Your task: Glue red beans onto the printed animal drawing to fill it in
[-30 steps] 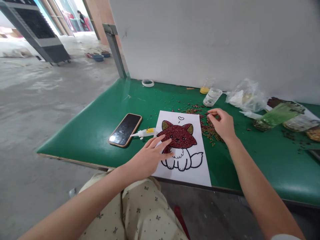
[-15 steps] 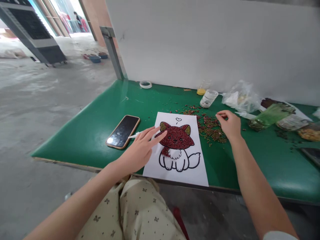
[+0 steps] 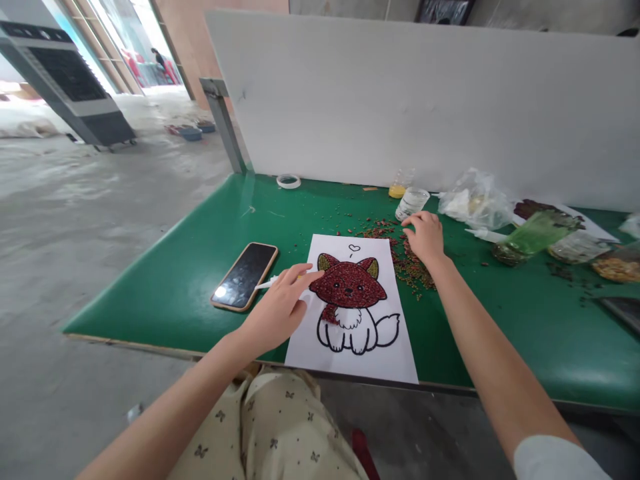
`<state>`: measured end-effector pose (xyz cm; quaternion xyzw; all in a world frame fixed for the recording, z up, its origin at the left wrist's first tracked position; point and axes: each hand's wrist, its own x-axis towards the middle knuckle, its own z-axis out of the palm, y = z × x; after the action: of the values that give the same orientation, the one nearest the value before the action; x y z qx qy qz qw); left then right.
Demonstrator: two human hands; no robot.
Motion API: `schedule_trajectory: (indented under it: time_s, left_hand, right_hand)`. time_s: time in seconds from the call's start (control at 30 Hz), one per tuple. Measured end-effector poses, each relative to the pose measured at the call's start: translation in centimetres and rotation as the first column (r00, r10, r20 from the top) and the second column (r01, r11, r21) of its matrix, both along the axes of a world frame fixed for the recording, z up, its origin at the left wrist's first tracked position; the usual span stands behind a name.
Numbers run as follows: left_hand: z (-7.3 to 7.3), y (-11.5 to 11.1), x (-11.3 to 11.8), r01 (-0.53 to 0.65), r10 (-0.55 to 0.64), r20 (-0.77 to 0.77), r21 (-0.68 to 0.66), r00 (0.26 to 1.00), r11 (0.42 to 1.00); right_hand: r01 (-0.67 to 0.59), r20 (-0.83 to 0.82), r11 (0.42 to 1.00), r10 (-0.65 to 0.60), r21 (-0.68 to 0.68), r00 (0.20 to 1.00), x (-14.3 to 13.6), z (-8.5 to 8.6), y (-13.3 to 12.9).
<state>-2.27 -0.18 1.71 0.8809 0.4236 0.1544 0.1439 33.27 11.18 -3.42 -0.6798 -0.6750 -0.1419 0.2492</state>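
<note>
A sheet of white paper (image 3: 303, 347) with a cartoon fox drawing (image 3: 347, 287) lies at the table's front edge. Dark red grains fill its head and a patch of its chest; the inner ears are olive green. My left hand (image 3: 280, 303) rests at the sheet's left side, fingers stretched toward the fox's head. Beneath it shows a thin white pointed stick (image 3: 265, 285); whether the hand grips it is unclear. My right hand (image 3: 425, 237) hovers over a scattered pile of red and green grains (image 3: 413, 270), its thumb and bent index slightly apart.
A phone (image 3: 245, 277) lies left of the sheet on the green table (image 3: 165, 293). Behind the grains stand a clear plastic cup (image 3: 413, 202) and a yellow-bottomed container (image 3: 397, 190). Plastic bags (image 3: 475, 200) and a green bag (image 3: 535, 237) lie right. A tape roll (image 3: 289, 181) sits by the white board (image 3: 400, 100).
My right hand has moved left and away from me across the grain pile, and its thumb and index have parted. My left hand stays by the fox's head. The view has tilted up slightly.
</note>
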Motion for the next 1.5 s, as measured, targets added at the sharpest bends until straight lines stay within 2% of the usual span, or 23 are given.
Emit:
schedule_trajectory:
  time_s: [0.07,0.2,0.27,0.57,0.73,1.13,1.37,1.5]
  left_hand:
    - [-0.3,0.1,-0.2,0.034,-0.033,-0.046,0.017,0.998,0.999]
    - [-1.1,0.2,-0.6,0.105,-0.097,-0.156,0.047,0.983,0.993]
    - [-1.3,0.2,-0.7,0.119,-0.108,-0.168,0.056,0.980,0.991]
    - [-1.0,0.1,-0.4,0.077,-0.074,-0.185,0.009,0.980,0.997]
    - [-1.1,0.1,-0.5,0.084,-0.079,-0.175,0.017,0.981,0.996]
    - [-1.1,0.0,-0.4,0.091,-0.083,-0.199,0.031,0.976,0.995]
    - [-0.7,0.2,-0.4,0.101,-0.097,-0.217,0.006,0.971,0.995]
    - [-0.7,0.1,-0.4,0.093,-0.089,-0.217,0.009,0.972,0.996]
  right_hand:
    - [-0.043,-0.053,0.999,0.042,-0.021,0.998,-0.1,-0.5,0.3]
    - [-0.280,-0.075,0.950,0.272,-0.135,0.959,-0.2,-1.5,-0.1]
    - [-0.306,-0.090,0.939,0.295,-0.154,0.951,-0.1,-1.7,-0.3]
    - [-0.192,-0.086,0.975,0.183,-0.110,0.979,1.2,-1.0,-0.9]
    - [-0.181,-0.009,0.967,0.183,-0.181,0.983,0.8,-1.0,-0.8]
    - [-0.143,0.060,0.967,0.159,-0.210,0.985,-0.2,-0.5,-0.9]
    - [-0.077,0.090,0.969,0.100,-0.235,0.991,-1.1,-0.5,-1.1]
    - [-0.064,0.071,0.970,0.083,-0.233,0.994,-1.3,0.7,-1.3]
